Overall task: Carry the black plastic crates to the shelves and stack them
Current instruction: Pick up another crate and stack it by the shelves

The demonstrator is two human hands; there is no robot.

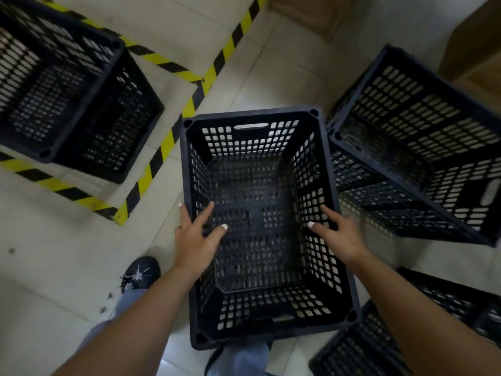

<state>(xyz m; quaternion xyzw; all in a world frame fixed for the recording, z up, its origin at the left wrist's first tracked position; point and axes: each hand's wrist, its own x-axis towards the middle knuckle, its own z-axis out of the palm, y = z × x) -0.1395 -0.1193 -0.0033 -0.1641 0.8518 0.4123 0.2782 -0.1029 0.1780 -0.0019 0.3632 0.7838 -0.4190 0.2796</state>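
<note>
An empty black plastic crate (253,115) with slotted walls sits right below me, long side pointing away. My left hand (193,240) lies over its left rim, fingers spread, thumb and forefinger inside, another finger outside. My right hand (339,237) rests on the right rim, fingers apart, thumb pointing inward. Neither hand is closed around the rim. What the crate stands on is hidden.
More black crates surround it: a stack (81,104) at the left, a tilted one (406,131) close on the right, another (379,346) at the lower right. Yellow-black tape (168,142) marks the pale floor. Cardboard boxes (477,50) stand at the far right. My shoe (141,272) is left of the crate.
</note>
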